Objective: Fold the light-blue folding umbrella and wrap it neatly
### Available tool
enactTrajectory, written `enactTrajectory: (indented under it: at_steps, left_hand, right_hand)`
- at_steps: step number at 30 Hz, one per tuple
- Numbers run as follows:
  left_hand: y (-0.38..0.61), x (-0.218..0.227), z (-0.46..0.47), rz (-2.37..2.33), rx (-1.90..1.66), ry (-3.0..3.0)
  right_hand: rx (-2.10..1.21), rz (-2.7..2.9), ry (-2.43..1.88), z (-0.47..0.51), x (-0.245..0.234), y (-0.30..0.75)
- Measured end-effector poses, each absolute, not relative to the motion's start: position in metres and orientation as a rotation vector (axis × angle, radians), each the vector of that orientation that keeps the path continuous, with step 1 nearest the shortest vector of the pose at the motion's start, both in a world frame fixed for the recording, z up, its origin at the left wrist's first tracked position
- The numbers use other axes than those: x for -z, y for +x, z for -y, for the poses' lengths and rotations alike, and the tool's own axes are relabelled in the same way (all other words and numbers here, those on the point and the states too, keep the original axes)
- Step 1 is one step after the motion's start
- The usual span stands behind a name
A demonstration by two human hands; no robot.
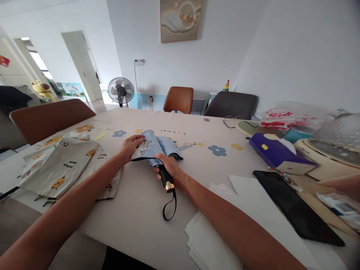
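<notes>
Over the table (135, 210), we clasp a blue umbrella (170, 147) by its handle (166, 178) in our right hand (169, 167) and pinch its canopy (148, 147) in our left hand (131, 147), apparently straightening it, steady tension likely needed next.

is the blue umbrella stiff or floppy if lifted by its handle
The blue umbrella's fabric bends in loose folds, so it will probably flop. The black handle looks straight and solid, so likely stiff. The thin wrist loop should swing.
</notes>
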State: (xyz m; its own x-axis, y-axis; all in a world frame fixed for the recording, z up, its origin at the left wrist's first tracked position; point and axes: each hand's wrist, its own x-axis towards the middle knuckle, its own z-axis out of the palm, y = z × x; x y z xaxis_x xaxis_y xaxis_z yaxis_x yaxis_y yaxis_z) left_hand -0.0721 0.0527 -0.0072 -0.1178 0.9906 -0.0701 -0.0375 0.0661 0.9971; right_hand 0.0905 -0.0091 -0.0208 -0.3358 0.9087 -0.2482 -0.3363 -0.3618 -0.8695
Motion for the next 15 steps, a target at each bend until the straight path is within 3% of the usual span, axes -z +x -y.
enactTrajectory:
  at_steps: [8, 11, 15]
  left_hand:
    - [-0.069, 0.015, -0.05, -1.722, -1.42, 1.713]
    - [-0.055, 0.007, -0.037, -1.658, -1.531, 1.977]
    - [-0.027, 0.001, -0.023, -1.541, -1.373, 1.926]
  right_hand:
    - [-1.591, 1.089, -1.222, 0.014, 0.026, 0.081]
    - [-1.497, 1.149, -1.281, 0.017, 0.025, 0.077]
    - [-1.464, 1.159, -1.24, 0.019, 0.019, 0.076]
